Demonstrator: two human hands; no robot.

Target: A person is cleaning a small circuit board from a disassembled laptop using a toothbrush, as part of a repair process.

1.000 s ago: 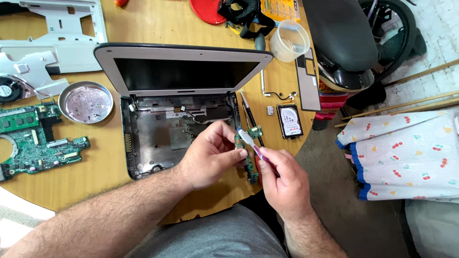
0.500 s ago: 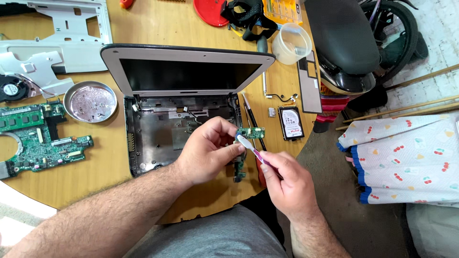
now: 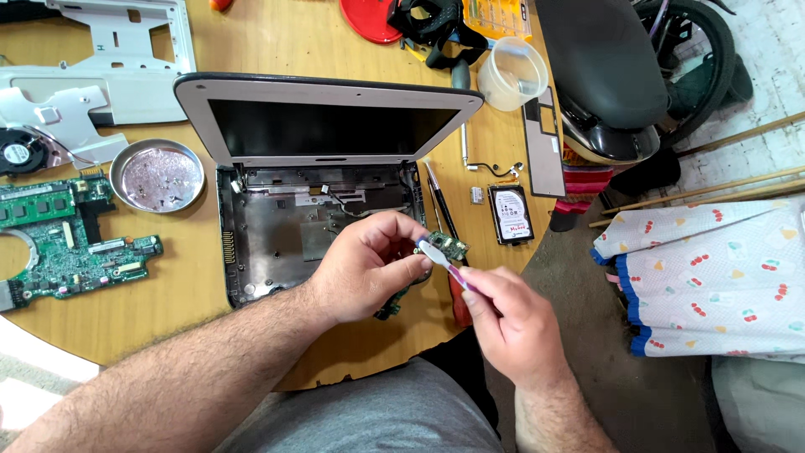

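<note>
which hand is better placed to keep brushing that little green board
Right, most likely. The right hand holds the toothbrush with its head at the small green board, while the left hand grips that board beside the open laptop base.

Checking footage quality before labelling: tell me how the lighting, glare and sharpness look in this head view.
Head view: even daylight, soft shadows under the left hand and right hand; mild glare on the metal dish; the small circuit board is sharp; bottom-left floor is overexposed; slight wide-angle bending at the edges.
</note>
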